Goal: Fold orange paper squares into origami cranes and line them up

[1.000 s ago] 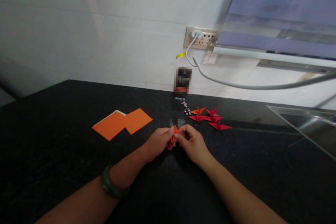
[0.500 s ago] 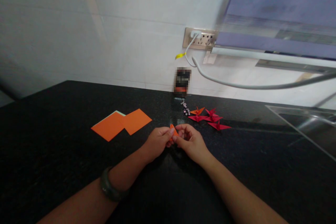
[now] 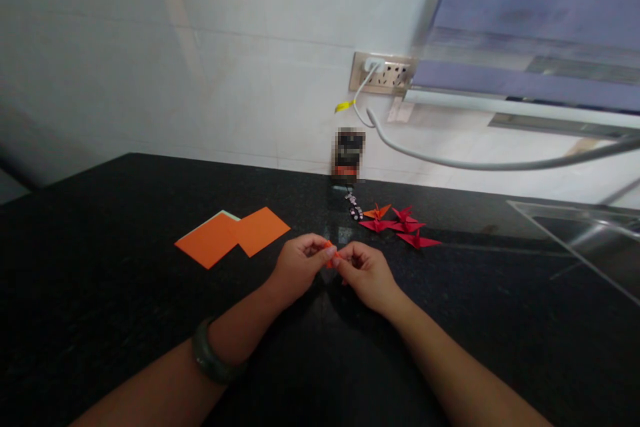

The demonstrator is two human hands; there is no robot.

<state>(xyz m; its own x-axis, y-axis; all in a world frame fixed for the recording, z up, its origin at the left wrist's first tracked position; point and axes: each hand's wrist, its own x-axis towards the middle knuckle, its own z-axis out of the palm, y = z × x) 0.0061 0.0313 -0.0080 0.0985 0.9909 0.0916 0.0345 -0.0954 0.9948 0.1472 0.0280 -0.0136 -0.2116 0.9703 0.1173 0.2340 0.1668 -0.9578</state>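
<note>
Left hand [image 3: 300, 268] and right hand [image 3: 369, 273] in close, both pinching the small orange paper [image 3: 330, 264]
Here it sits over the black counter [image 3: 125, 307], caught between them, largely hidden from view; off to the left lie flat orange sheets [image 3: 207, 245], and just beyond the right hand, folded red cranes [image 3: 418, 241] cluster beside one orange crane [image 3: 378, 213]

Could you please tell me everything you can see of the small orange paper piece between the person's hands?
The small orange paper piece is bright orange and looks like thin, folded paper. Only small patches show, since fingers and thumbs cover most of it, so its full outline and folds cannot be made out. The left hand and right hand both pinch it, thumbs on the near side, over the dark counter. Whether it touches the counter is unclear.
</note>
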